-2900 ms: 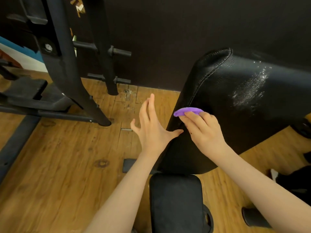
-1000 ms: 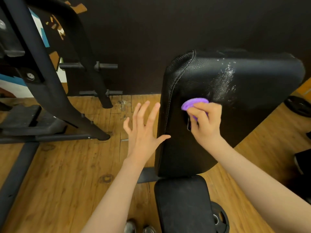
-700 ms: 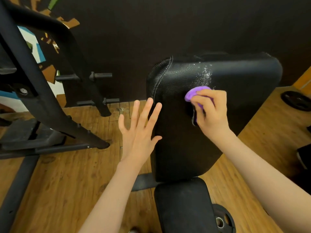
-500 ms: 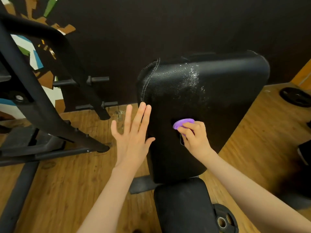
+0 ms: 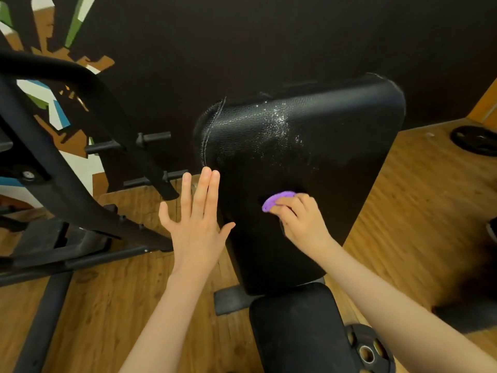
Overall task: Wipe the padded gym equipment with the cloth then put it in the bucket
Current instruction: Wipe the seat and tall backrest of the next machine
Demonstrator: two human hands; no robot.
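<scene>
A: From the head camera, we see our right hand [image 5: 301, 222] pressing a purple cloth [image 5: 278, 199] against the black back pad [image 5: 309, 168] of the bench, fingers curled round the cloth, about halfway down the pad.

B: And our left hand [image 5: 197, 224]?

A: Flat and spread, fingers straight, holding nothing. It sits at the pad's left edge; we cannot tell whether it touches the pad or only hovers beside it.

B: So which step are we in?

A: Wiping, we judge. A wet, glistening patch [image 5: 282, 130] shows near the top of the pad, above the cloth, so the surface is not dry all over.

B: What does the next move call for?

A: Probably working the cloth upward through that shine and out to the right side, with firm pressure. The seat pad [image 5: 295, 329] below may need a pass too.

B: And the bucket?

A: We see no bucket in this view. We must find it before the cloth can go in.
</scene>
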